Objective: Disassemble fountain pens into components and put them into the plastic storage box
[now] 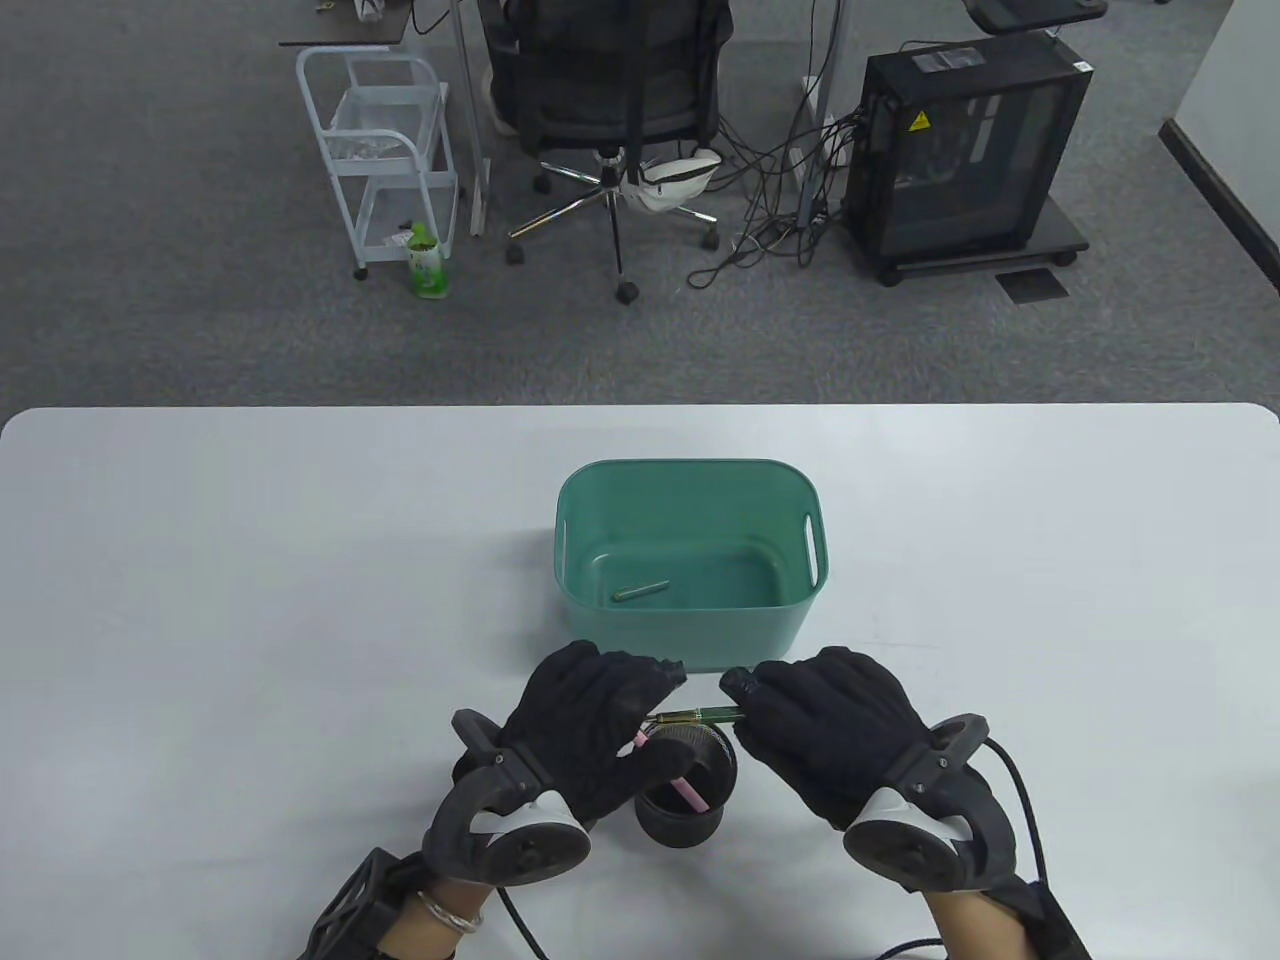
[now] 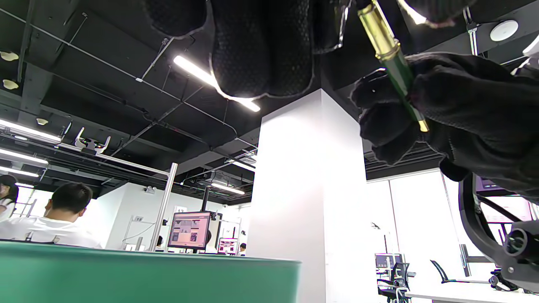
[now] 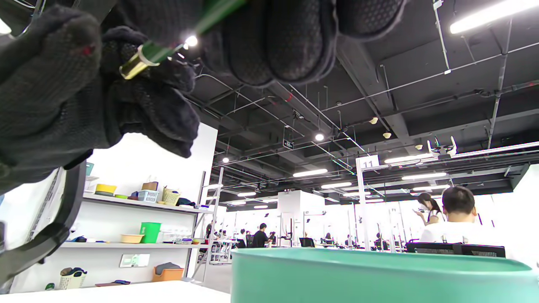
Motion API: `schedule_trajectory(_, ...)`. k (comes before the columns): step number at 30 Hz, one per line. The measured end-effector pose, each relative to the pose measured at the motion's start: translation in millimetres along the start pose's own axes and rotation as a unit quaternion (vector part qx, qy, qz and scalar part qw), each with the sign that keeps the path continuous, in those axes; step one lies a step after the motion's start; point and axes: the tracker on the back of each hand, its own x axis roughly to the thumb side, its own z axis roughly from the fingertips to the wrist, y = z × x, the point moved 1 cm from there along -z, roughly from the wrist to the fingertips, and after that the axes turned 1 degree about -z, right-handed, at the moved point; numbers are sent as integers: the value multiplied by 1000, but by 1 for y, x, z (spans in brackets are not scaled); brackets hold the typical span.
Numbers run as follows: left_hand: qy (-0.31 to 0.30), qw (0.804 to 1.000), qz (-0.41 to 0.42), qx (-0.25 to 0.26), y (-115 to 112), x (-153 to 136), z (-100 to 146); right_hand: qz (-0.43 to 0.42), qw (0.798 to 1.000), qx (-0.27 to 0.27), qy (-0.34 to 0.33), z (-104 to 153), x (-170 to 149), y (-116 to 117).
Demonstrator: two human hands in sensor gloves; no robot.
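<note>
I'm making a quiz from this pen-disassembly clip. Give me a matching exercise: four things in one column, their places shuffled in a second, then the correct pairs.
Things:
1. green pen
2. pink pen
3. small green piece
4. black mesh cup

Places:
A. standing inside the cup
B. on the table between the two wrists
C. held between the left hand and right hand
D. lying on the floor of the green box

Pairs: 1-C, 2-A, 3-D, 4-B
</note>
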Motion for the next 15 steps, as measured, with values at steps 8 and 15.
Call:
schedule_trajectory(8, -8, 1000, -15, 10, 1, 5, 0, 1, 1000, 1, 0, 0, 0, 0)
schedule_trajectory(15, -4, 1000, -11, 5, 1, 4, 0, 2, 1000, 3, -2, -1, 1, 0)
